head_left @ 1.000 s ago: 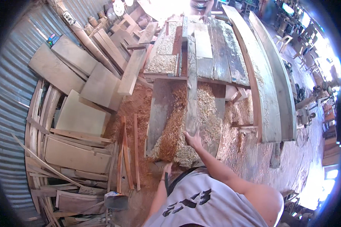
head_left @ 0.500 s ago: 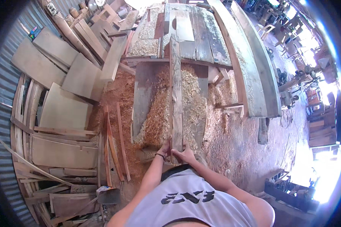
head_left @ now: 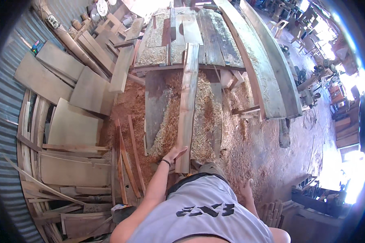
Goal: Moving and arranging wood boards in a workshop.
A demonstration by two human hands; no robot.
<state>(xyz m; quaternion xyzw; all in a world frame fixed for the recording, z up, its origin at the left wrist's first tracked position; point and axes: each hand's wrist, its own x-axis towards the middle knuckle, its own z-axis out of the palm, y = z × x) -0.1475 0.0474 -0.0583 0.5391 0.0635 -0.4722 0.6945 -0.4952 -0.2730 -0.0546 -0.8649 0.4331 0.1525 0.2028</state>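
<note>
Wood at every size on my feed, from the far desk (head_left: 211,38) to the plank (head_left: 187,101) at the near left hand (head_left: 175,154).
Shavings cover part of the desk, and I see two long boards (head_left: 267,75) running nearer along its right side. Flat boards (head_left: 75,125) crowd the left. In the middle, a grey panel (head_left: 155,95) carries loose shavings (head_left: 205,103); the plank stretches lengthwise above it, its far end overlapping the desk's near edge in my view. Thin strips (head_left: 127,162) lie left of it. From here I see the left hand touching the plank's left edge at the near end, one digit over the upper face; whether it grips, I cannot tell. The right hand (head_left: 246,187) hangs well apart, to the right, too blurred for me to tell open from closed.
</note>
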